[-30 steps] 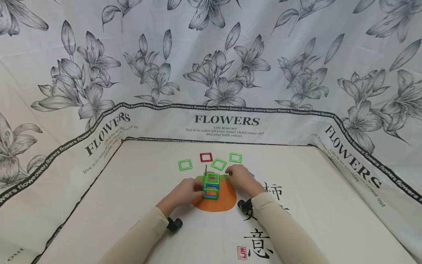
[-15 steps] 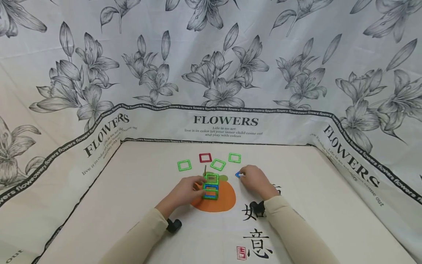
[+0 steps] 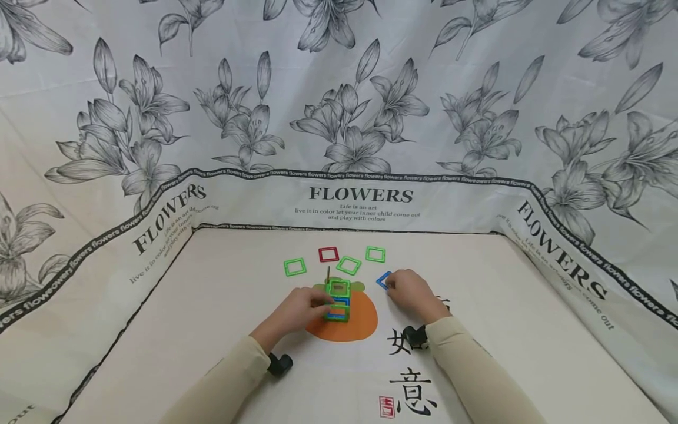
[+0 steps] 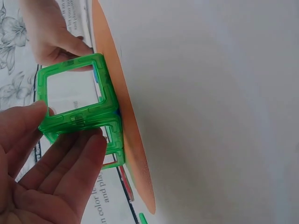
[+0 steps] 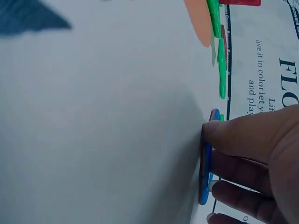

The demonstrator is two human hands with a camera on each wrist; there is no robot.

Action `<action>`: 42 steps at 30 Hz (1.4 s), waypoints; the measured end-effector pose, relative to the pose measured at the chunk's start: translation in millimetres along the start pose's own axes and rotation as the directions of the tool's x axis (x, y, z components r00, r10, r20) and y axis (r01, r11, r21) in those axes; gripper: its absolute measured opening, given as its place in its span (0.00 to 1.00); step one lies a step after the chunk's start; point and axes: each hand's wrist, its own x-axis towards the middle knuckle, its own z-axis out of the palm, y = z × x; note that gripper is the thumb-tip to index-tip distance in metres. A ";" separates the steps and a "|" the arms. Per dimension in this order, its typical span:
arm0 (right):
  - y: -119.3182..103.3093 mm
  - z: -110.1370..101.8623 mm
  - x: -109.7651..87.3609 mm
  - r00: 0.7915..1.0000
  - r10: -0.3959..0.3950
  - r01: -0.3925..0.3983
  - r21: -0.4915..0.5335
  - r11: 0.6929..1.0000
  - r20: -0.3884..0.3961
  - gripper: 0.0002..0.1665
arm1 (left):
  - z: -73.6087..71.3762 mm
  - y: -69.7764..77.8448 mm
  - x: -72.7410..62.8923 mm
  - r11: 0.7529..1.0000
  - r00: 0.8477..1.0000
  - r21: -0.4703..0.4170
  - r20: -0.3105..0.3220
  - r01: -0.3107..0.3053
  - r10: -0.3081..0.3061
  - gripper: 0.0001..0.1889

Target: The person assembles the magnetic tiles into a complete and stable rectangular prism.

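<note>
A small structure of green and blue magnetic tiles (image 4: 77,117) stands on the orange patch of the cloth. At its left side, my left hand (image 3: 301,307) pinches a green tile, thumb on one edge and fingers beneath in the left wrist view. To the right, a blue square magnetic tile (image 3: 379,281) lies at the table surface. My right hand (image 3: 415,292) pinches that tile by its near edge; the right wrist view shows thumb and fingers on it, with a reddish-brown edge alongside the blue. The right hand covers part of the tile.
Behind the structure lie a red square tile (image 3: 328,261) and green square tiles (image 3: 295,274) at left, middle and right. A thin reddish strip (image 3: 328,274) rises at the structure's back left corner. Flower-printed cloth (image 3: 360,206) walls the table at back and sides.
My right hand has moved right, away from the structure, and taken hold of the blue tile. My left hand stays at the structure, its fingers slightly lower than before.
</note>
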 end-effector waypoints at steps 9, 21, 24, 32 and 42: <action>-6.1 -1.2 -1.1 1.000 -0.004 0.004 -0.025 1.000 -0.005 0.13 | -0.8 2.4 -0.8 1.000 1.000 -0.020 -0.002 0.017 -0.017 0.11; -9.5 1.6 -2.6 1.000 -0.002 0.002 -0.013 1.000 -0.021 0.17 | 0.3 1.3 0.6 0.999 0.999 -0.036 0.007 0.033 -0.033 0.11; -11.0 1.7 -2.6 1.000 -0.009 0.009 -0.020 1.000 -0.029 0.17 | 0.1 1.1 0.5 0.998 0.999 -0.042 0.007 0.041 -0.040 0.11; -19.6 -2.0 -2.7 0.999 0.031 -0.033 0.097 0.995 0.019 0.16 | -0.4 0.8 -0.6 0.998 0.999 -0.038 0.007 0.045 -0.045 0.10; -26.6 -3.2 -2.8 0.995 0.071 -0.088 0.277 0.957 0.071 0.17 | 1.7 -0.3 0.8 0.997 0.998 -0.046 0.010 0.066 -0.065 0.11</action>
